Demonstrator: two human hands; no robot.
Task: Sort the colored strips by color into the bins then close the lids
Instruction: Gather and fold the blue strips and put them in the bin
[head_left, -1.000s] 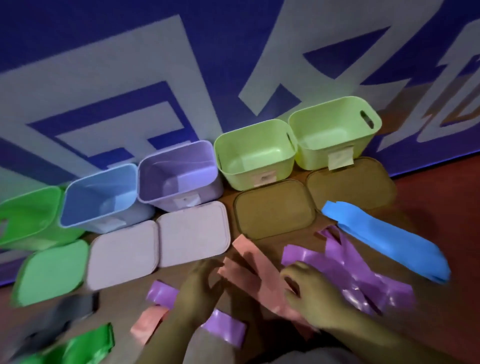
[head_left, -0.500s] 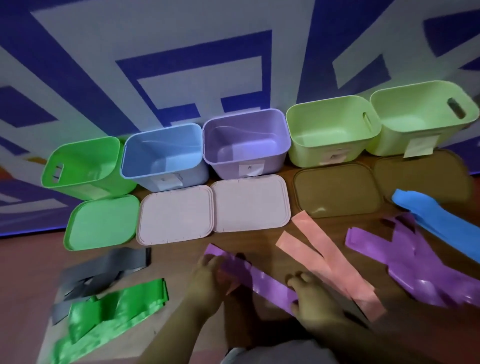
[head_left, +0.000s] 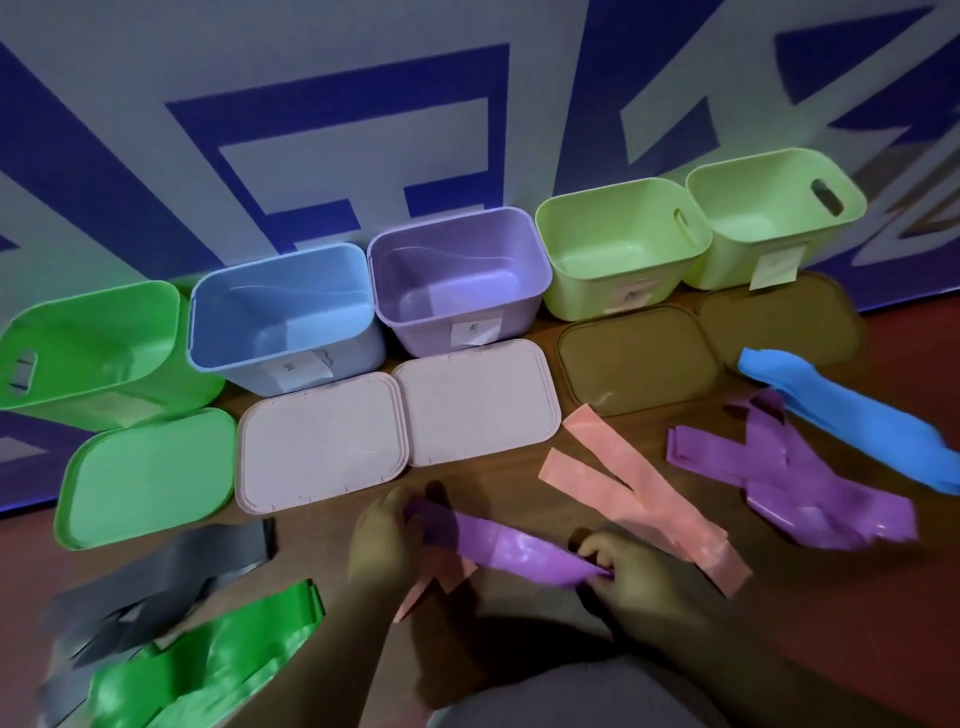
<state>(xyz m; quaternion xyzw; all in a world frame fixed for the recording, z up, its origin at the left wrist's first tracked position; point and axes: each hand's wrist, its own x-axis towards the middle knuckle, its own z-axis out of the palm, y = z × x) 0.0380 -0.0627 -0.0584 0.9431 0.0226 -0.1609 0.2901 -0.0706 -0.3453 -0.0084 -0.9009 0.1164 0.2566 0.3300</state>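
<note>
- Head view: left hand (head_left: 379, 540) and right hand (head_left: 631, 571) each pinch one end of a purple strip (head_left: 498, 545) with curled fingers; the strip spans the gap between them.
- A pink strip (head_left: 441, 577) lies under it, near the left hand.
- Crossed pink strips (head_left: 639, 499) lie just beside the right hand.
- Purple pile (head_left: 810, 483) and blue strips (head_left: 852, 421) are far right.
- Grey strips (head_left: 171, 577) and green strips (head_left: 208, 654) are far left.
- Purple bin (head_left: 457, 280) stands open mid-row; its pale lid (head_left: 478, 400) lies flat between it and the hands.
</note>
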